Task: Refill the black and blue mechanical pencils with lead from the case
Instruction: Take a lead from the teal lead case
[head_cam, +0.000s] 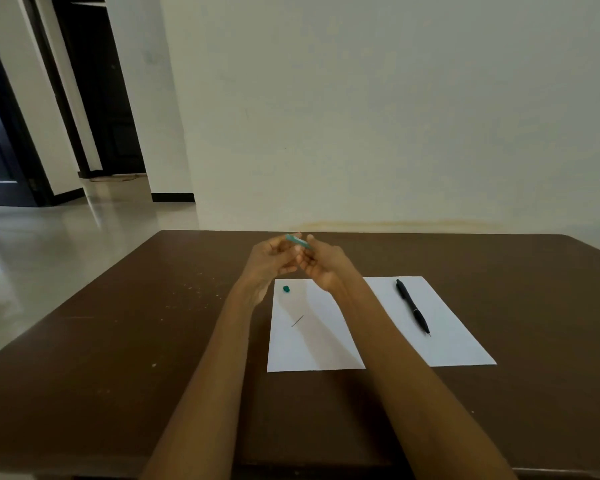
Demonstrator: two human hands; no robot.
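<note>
My left hand (274,258) and my right hand (323,265) meet above the table's far side, both pinching a slim teal-blue tube (298,241). Fingers hide most of it, so I cannot tell whether it is the lead case or the blue pencil. Below the hands, a small teal cap (286,289) lies on the white paper (312,351). A single thin lead (297,320) rests loose on the same sheet. The black mechanical pencil (413,306) lies on the right part of the paper, tip pointing toward me.
The brown table (136,341) stands against a pale wall (395,116), its far edge just behind my hands. To the left is shiny floor (66,230) and a dark doorway (94,98).
</note>
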